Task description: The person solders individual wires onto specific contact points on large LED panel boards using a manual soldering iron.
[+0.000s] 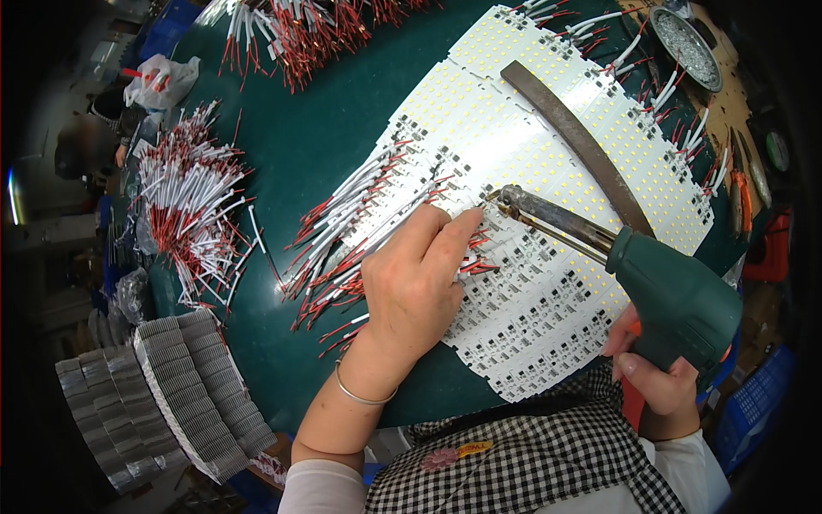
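A white panel of LED circuit boards (479,77), with rows of small yellow LEDs and black components, lies on the green table. My left hand (415,274) rests over its left part, thumb and forefinger pinched on a thin wire whose end is mostly hidden by the fingers. Red and white wires (342,214) stick out leftward from the board edge beside this hand. My right hand (659,381) grips the handle of a green soldering gun (676,295). Its tip (495,197) touches or nearly touches the board just right of my left fingertips.
A dark metal bar (582,146) lies across the panel. Bundles of red and white wires (193,188) sit at left, with more wires (317,34) at the far edge. Stacked boards (201,385) stand lower left. A metal dish (685,47) and orange-handled pliers (741,201) lie at right.
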The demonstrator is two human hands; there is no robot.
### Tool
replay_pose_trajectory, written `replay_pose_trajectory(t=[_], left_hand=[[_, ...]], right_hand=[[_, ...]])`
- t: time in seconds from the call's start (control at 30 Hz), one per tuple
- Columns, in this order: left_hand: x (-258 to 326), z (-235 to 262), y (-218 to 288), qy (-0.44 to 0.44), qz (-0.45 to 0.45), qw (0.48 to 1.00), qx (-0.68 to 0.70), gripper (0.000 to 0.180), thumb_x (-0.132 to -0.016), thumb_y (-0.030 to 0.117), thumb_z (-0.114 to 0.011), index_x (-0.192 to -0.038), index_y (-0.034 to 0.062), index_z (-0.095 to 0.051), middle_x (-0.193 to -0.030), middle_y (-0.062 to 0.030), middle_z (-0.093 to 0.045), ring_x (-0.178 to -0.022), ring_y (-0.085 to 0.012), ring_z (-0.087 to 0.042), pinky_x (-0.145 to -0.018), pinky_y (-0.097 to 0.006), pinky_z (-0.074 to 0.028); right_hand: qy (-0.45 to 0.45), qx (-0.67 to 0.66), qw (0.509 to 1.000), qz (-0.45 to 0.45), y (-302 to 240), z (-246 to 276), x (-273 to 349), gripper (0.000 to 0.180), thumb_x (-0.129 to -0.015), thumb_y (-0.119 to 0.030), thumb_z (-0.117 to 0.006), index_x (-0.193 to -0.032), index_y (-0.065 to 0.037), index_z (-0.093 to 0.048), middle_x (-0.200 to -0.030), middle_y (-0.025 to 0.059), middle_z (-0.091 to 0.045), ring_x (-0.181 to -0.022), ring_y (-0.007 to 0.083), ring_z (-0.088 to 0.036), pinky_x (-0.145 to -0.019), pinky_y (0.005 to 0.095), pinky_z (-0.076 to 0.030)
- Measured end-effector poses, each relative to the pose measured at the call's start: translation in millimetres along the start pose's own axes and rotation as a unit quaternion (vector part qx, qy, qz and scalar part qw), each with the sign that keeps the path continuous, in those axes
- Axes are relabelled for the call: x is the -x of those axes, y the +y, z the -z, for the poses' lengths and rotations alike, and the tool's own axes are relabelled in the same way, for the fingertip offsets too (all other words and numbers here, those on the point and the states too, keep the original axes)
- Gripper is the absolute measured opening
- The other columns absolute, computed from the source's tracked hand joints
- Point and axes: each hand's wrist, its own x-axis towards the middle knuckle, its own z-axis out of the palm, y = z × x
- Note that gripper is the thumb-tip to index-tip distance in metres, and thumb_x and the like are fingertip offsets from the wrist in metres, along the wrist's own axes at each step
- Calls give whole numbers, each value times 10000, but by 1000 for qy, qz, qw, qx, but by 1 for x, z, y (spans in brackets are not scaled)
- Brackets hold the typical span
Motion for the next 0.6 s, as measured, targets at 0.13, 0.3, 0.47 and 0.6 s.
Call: replay_pose_trajectory(t=[0.13, 0.3, 0.47, 0.6], left_hand=[[0, 1, 1, -4, 4, 1000, 2, 568, -516, -146, -544, -1026, 57, -690, -798, -94, -595, -671, -234, -609, -560, -323, -496], [0, 0, 0, -4, 1, 1000, 4, 578, -506, -147, -548, -1028, 60, -690, -807, -91, -591, -671, -234, -608, -560, -325, -495], [1, 1, 0, -8, 5, 1000, 0, 583, -502, -146, -552, -1029, 61, -690, -809, -90, -588, -670, -236, -608, -557, -328, -494], [-1, 1, 1, -4, 0, 1000, 3, 580, -501, -146, -553, -1027, 57, -690, -808, -92, -587, -668, -236, -608, -555, -330, -492]], right_hand=[[-54, 14, 997, 54, 8, 5, -5, 547, -732, 34, -595, -1260, 77, -461, -1003, 191, -562, -772, 213, -606, -520, 260, -529], [-51, 36, 997, 45, 6, 2, -9, 573, -725, 40, -578, -1282, 76, -449, -1008, 189, -563, -775, 212, -606, -527, 261, -528], [-122, 121, 981, 88, 5, 11, -11, 575, -725, 17, -594, -1273, 85, -436, -1013, 170, -565, -702, 178, -586, -543, 262, -529], [-149, 112, 971, 147, 11, 14, -9, 577, -725, -19, -650, -1253, 84, -440, -1026, 162, -559, -657, 158, -575, -512, 251, -521]])
